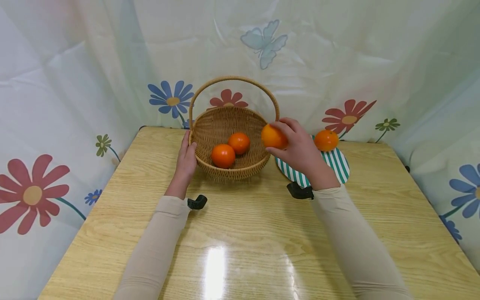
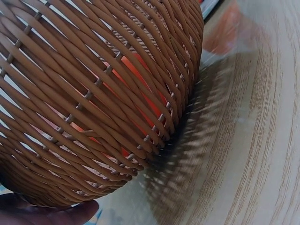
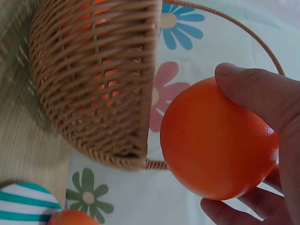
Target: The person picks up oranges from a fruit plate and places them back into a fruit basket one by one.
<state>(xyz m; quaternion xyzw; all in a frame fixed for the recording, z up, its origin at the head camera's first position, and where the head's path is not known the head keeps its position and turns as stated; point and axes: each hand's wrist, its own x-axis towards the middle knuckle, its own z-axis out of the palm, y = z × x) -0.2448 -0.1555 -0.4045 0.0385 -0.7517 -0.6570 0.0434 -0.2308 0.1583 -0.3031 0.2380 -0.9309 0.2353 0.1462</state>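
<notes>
A wicker basket (image 1: 247, 171) with a tall arched handle stands at the back of the table, tipped so its mouth faces me. Two oranges, a front one (image 1: 223, 156) and one behind it (image 1: 238, 143), lie inside. My left hand (image 1: 186, 159) holds the basket's left side by the rim; in the left wrist view only some fingers (image 2: 56, 214) show beneath the weave. At the basket's right rim my right hand (image 1: 300, 143) grips another orange (image 3: 218, 140) between thumb and fingers, raised above the table.
To the right, one more orange (image 1: 326, 140) sits on a green-and-white striped plate (image 1: 339, 164), partly hidden behind my right hand. A flower-printed curtain (image 1: 307, 91) hangs close behind the wooden table (image 1: 240, 233) and along its sides.
</notes>
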